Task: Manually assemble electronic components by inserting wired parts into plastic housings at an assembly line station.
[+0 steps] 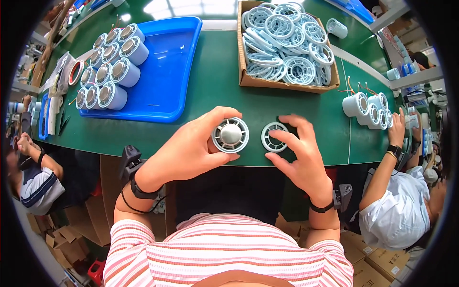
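Observation:
My left hand (191, 146) is closed around a light-blue round motor unit (230, 136). Its end faces up, with a domed metal centre inside a spoked rim. To the right, my right hand (302, 152) has its thumb and fingers curled about a light-blue spoked ring (275, 137), one fingertip over the ring's face and the thumb at its lower edge. A small gap separates the ring from the motor unit. Both are above the near edge of the green table (215, 62). The underside of the motor unit is hidden.
A blue tray (165, 71) at the left bears several finished-looking units (112, 95). A cardboard box (291, 87) of spoked rings stands at the far middle. More units (356, 104) with wires stand at the right, beside a co-worker's hand (396, 126). Another person sits far left.

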The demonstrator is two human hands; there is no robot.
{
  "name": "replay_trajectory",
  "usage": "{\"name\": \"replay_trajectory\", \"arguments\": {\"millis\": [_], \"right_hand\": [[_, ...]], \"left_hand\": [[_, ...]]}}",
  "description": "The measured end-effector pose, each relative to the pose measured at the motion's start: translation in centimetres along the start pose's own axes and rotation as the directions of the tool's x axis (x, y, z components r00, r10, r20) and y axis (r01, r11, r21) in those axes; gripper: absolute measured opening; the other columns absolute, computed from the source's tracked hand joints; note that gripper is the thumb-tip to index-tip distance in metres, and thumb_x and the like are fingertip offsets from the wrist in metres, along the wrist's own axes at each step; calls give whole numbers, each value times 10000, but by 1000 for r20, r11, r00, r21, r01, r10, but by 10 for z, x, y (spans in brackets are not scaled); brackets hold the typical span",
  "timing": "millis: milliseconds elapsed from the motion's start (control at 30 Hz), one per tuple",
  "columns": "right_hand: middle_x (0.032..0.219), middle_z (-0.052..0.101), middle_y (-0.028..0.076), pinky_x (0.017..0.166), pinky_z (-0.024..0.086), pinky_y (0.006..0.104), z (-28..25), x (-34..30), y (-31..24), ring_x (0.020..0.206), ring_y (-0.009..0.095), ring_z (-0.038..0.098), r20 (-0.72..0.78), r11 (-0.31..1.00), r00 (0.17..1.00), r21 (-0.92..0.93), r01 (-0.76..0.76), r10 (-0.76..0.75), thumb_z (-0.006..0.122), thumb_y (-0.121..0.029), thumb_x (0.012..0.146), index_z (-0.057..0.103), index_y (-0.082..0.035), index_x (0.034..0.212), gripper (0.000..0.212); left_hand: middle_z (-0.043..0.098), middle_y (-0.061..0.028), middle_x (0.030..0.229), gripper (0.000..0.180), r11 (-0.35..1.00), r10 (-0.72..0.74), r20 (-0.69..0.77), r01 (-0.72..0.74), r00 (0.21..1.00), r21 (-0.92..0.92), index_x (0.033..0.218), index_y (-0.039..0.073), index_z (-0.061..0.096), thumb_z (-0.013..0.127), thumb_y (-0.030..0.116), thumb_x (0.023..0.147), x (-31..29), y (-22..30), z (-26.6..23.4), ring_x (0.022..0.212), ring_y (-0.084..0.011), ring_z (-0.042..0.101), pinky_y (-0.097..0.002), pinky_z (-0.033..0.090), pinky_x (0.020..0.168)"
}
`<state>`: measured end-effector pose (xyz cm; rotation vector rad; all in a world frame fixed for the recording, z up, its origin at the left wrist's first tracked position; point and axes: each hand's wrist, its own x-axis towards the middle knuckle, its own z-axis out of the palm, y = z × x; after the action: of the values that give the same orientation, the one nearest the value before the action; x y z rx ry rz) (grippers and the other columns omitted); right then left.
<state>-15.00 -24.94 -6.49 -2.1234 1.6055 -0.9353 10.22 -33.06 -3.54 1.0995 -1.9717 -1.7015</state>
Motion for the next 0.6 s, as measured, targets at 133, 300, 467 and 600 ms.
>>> {"name": "replay_trajectory", "arguments": {"millis": [133, 300, 467, 600], "right_hand": [[1235, 615, 166, 978, 516, 407, 9, -10, 16, 1146, 355, 625, -26, 992, 1000, 129, 12, -8, 851, -6, 705, 682, -44, 1184, 509], [1263, 626, 169, 983, 525, 379, 5, 3, -15, 1152, 320, 638, -158, 908, 987, 410, 89, -25, 821, 18, 703, 615, -29, 1303, 637], [1268, 639, 162, 1009, 513, 382, 12, 6, -37, 1166, 303, 641, -121, 966, 991, 246, 82, -54, 810, 25, 700, 585, -15, 1333, 673], [1262, 651, 155, 1024, 502, 402, 14, 5, -38, 1173, 311, 640, -123, 971, 992, 237, 37, -8, 830, 7, 697, 596, -27, 1317, 664]], "left_hand": [[614, -107, 1271, 637, 940, -19, 89, 48, 996, -337, 1421, 34, 487, 761, -18, 849, 2, -17, 15, 993, -141, 700, -291, 585, 847], [599, -107, 1297, 681, 885, 58, 113, 1, 992, -465, 1483, 40, 464, 738, -41, 865, 11, -23, 33, 1098, -150, 668, -288, 577, 925], [577, -107, 1329, 639, 892, 62, 48, -34, 997, -451, 1455, 35, 495, 734, -47, 869, 14, -24, 47, 1164, -165, 640, -292, 576, 946], [561, -105, 1349, 620, 876, 50, -8, -48, 999, -480, 1443, 33, 512, 740, -33, 869, 11, -23, 52, 1175, -173, 633, -295, 581, 936]]}}
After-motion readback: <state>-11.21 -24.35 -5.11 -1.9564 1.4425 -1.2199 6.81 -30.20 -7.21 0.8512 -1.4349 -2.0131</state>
